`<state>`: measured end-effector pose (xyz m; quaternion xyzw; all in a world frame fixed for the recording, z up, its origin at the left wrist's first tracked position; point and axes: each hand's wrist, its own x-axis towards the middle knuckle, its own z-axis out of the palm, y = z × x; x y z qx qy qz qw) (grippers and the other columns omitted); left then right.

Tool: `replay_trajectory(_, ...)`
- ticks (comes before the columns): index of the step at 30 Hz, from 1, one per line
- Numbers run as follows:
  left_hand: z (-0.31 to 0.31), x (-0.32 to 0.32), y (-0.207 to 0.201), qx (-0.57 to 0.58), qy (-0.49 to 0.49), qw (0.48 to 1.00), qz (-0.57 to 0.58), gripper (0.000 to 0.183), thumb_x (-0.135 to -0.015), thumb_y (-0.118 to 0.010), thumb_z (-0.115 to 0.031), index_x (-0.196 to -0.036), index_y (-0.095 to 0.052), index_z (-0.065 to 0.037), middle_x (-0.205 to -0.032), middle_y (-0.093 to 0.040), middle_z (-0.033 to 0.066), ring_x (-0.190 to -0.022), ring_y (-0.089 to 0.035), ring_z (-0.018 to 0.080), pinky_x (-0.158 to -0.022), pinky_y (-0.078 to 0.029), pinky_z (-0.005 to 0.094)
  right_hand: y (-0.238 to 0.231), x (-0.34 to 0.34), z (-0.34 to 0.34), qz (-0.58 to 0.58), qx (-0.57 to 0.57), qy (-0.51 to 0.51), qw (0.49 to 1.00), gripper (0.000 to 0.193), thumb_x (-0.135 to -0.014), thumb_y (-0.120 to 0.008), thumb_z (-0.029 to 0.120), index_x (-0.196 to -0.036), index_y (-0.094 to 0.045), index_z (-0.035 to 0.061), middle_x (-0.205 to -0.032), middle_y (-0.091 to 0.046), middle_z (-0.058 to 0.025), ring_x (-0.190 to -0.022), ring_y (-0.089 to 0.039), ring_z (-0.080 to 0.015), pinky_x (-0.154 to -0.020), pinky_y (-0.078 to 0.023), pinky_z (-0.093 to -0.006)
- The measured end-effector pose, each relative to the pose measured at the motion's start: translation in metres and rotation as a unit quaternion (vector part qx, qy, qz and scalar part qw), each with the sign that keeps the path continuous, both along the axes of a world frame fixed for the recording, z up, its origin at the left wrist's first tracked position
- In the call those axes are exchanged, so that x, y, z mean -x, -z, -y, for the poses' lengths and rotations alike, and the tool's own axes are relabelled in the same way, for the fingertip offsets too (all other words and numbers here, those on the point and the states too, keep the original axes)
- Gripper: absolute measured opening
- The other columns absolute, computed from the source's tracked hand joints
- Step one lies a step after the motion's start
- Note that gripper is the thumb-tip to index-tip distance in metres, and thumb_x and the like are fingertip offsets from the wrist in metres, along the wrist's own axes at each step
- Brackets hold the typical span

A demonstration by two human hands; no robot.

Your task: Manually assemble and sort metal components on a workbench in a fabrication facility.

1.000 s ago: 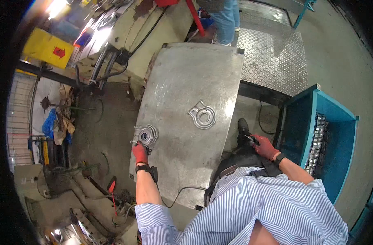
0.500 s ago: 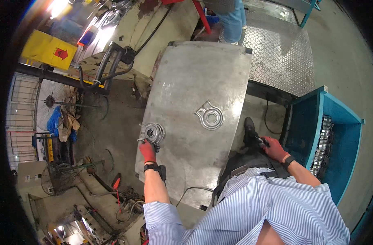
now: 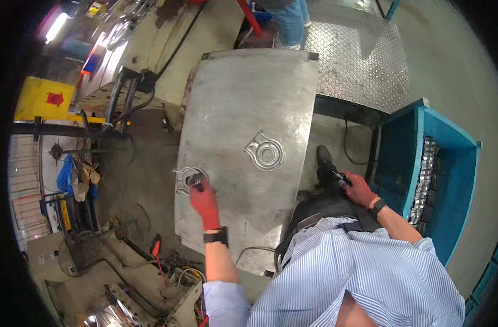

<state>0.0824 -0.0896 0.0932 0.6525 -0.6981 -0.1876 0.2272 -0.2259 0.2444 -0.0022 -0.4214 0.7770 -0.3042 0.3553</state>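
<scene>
My left hand (image 3: 205,204), in a red glove, is over the near right side of a stamped metal part (image 3: 182,179) at the table's left edge. Its fingers are curled at the part's ring, with something dark at their tips; blur hides what it is. A second stamped part (image 3: 267,155), with a round ringed centre and a pointed corner, lies flat on the grey metal table (image 3: 243,92). Beside my right thigh, my right hand (image 3: 359,191), also red-gloved, is closed around a slim dark and silver tool (image 3: 344,179) whose kind is unclear.
A blue bin (image 3: 450,128) holding rows of metal parts (image 3: 423,185) stands at right. Beyond the table, another person's jeans-clad legs (image 3: 292,24) are beside a tread-plate platform (image 3: 358,60). A yellow box (image 3: 44,99) on a bar and machinery are at left.
My left hand has shifted from the metal part's near edge to over its right side, fingertips closer to the ring's centre. The whole view has slid slightly. My right hand stays beside my thigh.
</scene>
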Motion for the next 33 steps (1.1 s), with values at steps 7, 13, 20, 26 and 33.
replay_trajectory(7,-0.048,0.118,0.059,-0.169,0.085,0.973,0.129,0.063,-0.079,-0.068,-0.044,-0.115,-0.051,0.004,-0.109,-0.061,0.0235,-0.105,-0.057,0.0374,-0.086,-0.046,0.0426,-0.001,-0.002,0.004,0.026,-0.001,-0.002,1.000,0.038,-0.081,-0.059,0.011,-0.119,-0.052,0.0061,-0.103,-0.061,-0.0224,-0.097,-0.057,-0.0411,-0.083,-0.045,-0.0463)
replay_trajectory(13,-0.042,0.122,0.087,-0.144,0.095,0.984,0.052,0.062,-0.077,-0.071,-0.042,-0.106,-0.055,0.010,-0.100,-0.062,0.0272,-0.095,-0.061,0.0380,-0.079,-0.047,0.0444,-0.013,-0.005,0.016,0.032,0.002,-0.009,0.999,0.039,-0.083,-0.058,0.014,-0.120,-0.052,0.0037,-0.108,-0.061,-0.0227,-0.101,-0.056,-0.0409,-0.085,-0.045,-0.0456)
replay_trajectory(20,-0.099,0.106,0.088,-0.412,-0.007,0.863,-0.291,0.036,-0.078,-0.073,-0.024,-0.094,-0.062,0.007,-0.073,-0.066,0.0116,-0.063,-0.064,0.0215,-0.055,-0.050,0.0354,-0.007,-0.013,0.019,0.054,0.019,-0.060,0.997,0.038,-0.084,-0.060,0.011,-0.121,-0.053,0.0046,-0.112,-0.060,-0.0204,-0.106,-0.055,-0.0384,-0.089,-0.044,-0.0438)
replay_trajectory(26,-0.145,0.068,0.119,-0.323,-0.005,0.916,-0.236,0.025,-0.080,-0.071,-0.015,-0.090,-0.063,0.007,-0.078,-0.068,0.0130,-0.067,-0.065,0.0209,-0.058,-0.048,0.0338,-0.001,-0.039,0.036,0.027,0.030,-0.155,0.987,0.041,-0.083,-0.060,0.017,-0.121,-0.053,0.0023,-0.110,-0.060,-0.0230,-0.103,-0.056,-0.0395,-0.089,-0.045,-0.0435)
replay_trajectory(33,-0.155,0.082,0.095,-0.238,0.073,0.947,-0.202,0.023,-0.083,-0.067,-0.016,-0.094,-0.066,0.005,-0.087,-0.070,0.0145,-0.074,-0.064,0.0238,-0.067,-0.046,0.0346,0.007,-0.048,0.045,0.008,0.021,-0.182,0.983,0.044,-0.086,-0.059,0.022,-0.125,-0.050,0.0040,-0.114,-0.059,-0.0216,-0.106,-0.055,-0.0385,-0.090,-0.044,-0.0442)
